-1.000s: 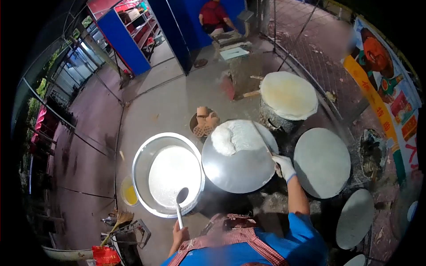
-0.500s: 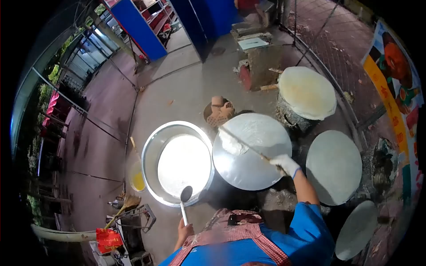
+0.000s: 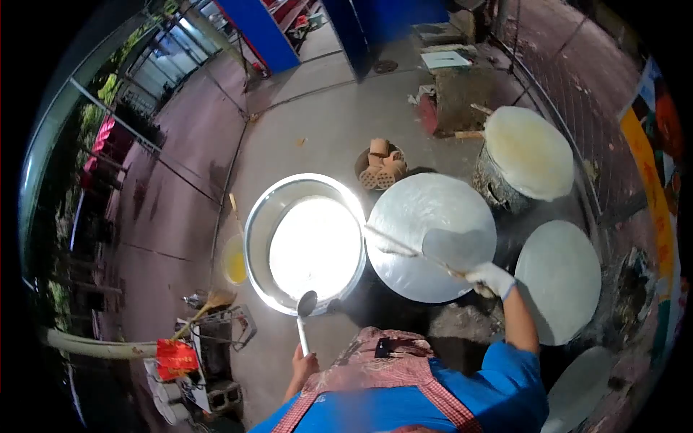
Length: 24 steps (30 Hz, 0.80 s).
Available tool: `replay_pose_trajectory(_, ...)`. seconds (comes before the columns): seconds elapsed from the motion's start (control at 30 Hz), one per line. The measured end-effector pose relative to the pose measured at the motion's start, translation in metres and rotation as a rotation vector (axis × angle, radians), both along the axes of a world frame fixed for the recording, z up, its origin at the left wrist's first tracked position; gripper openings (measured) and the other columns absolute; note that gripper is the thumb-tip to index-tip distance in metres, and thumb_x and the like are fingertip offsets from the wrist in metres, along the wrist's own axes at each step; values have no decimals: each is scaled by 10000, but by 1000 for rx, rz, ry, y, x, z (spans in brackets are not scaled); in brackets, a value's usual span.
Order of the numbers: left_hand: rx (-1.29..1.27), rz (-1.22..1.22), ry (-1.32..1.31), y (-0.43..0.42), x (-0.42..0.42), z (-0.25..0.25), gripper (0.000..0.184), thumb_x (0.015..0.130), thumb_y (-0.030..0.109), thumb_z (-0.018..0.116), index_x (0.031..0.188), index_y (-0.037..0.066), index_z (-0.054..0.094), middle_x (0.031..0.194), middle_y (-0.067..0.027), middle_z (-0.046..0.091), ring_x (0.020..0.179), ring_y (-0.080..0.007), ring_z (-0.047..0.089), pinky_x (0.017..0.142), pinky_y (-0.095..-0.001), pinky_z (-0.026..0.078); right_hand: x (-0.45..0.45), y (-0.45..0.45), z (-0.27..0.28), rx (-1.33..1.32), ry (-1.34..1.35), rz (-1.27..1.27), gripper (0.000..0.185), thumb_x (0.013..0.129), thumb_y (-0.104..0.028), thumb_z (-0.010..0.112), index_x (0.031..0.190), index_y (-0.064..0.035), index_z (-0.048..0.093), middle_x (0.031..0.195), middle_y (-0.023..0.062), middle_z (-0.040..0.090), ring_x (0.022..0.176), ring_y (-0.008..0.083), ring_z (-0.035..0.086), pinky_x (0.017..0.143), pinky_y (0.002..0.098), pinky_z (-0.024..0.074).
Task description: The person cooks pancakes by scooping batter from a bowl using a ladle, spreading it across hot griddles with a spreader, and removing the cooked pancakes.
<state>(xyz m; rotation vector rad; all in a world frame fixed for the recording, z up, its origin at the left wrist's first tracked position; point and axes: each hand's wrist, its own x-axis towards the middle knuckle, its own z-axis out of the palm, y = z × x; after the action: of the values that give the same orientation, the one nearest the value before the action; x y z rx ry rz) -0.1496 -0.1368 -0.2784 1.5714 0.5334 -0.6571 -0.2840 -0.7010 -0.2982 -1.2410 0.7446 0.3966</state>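
Observation:
My left hand [image 3: 304,366] is closed on the white handle of a ladle [image 3: 307,304], whose dark bowl is over the near rim of a large metal basin [image 3: 258,270] of white batter [image 3: 315,245]. My gloved right hand [image 3: 491,279] grips a long thin spreader [image 3: 404,249], which lies across a round griddle [image 3: 426,281]. Thin white batter covers the griddle's far and left parts, and a greyer patch shows near the middle right. The spreader's far end reaches the griddle's left edge, beside the basin.
A stack of pale flatbreads [image 3: 530,151] rests on a round stand at the back right. Another pale round plate [image 3: 558,281] is right of my hand. Perforated briquettes [image 3: 382,164] stand behind the griddle. A tub of yellow liquid [image 3: 235,263] is left of the basin.
The spreader has swept left across the griddle, and the thick white mass of batter is now spread thin. The ladle stays at the basin's near rim. The whole view has shifted.

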Motion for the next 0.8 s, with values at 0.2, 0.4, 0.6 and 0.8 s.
replay_pose_trajectory(0.2, -24, 51, 52, -2, -9, 19, 545, 761, -70, 487, 1241, 163, 371, 554, 5, 378, 428, -108, 393, 357, -251, 309, 67, -30, 30, -213, -180, -182, 216, 720, -205, 657, 844, -28, 662, 535, 10, 522, 374, 91, 415, 347, 239, 289)
replay_pose_trajectory(0.4, -16, 92, 59, 27, -19, -9, 572, 767, -59, 478, 1269, 184, 353, 557, -7, 396, 428, -119, 410, 354, -249, 323, 28, -15, 60, -30, 5, 100, 157, 695, -146, 652, 777, -12, 664, 513, 29, 513, 372, 100, 415, 311, 270, 254)
replay_pose_trajectory(0.6, -37, 103, 103, 34, -24, -5, 519, 774, -40, 457, 1223, 203, 361, 531, -8, 379, 393, -117, 383, 334, -253, 298, 36, -41, 41, -149, -158, -24, 303, 680, -133, 634, 948, 6, 652, 503, 42, 505, 329, 108, 375, 306, 261, 243)
replay_pose_trajectory(0.8, -34, 75, 80, 77, -14, -8, 521, 774, -40, 441, 1231, 196, 359, 527, -18, 386, 378, -125, 376, 326, -255, 298, 59, -10, 47, -279, -33, 242, 200, 707, -210, 637, 671, -16, 604, 488, 59, 496, 333, 151, 396, 330, 300, 274)
